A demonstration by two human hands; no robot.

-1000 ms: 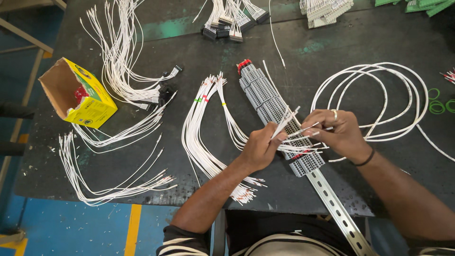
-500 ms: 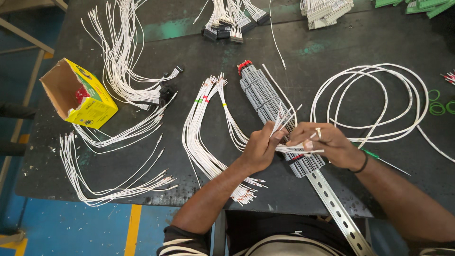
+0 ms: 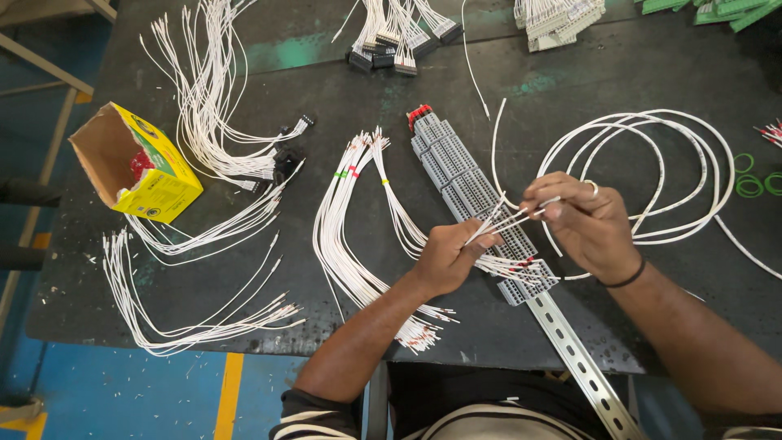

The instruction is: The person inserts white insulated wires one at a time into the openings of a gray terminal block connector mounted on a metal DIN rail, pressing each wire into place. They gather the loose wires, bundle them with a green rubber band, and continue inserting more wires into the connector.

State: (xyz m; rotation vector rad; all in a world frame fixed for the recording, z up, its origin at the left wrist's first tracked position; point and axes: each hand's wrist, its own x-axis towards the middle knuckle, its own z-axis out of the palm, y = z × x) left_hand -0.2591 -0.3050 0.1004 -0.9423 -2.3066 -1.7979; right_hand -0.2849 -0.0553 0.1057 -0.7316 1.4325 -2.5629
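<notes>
One head camera — looking steeply down, close over the table [image 3: 244, 285].

The right hand [image 3: 590, 224] covers part of the grey terminal strip [image 3: 472, 191], so where the pinched white wires [image 3: 509, 220] end cannot be told; the green pieces [image 3: 717, 6] at the worktop's [image 3: 570, 90] far right corner are cut off by the picture's edge; the metal rail [image 3: 582, 363] runs out past the bottom edge; what lies inside the yellow box [image 3: 147, 167] is too small to tell.
</notes>
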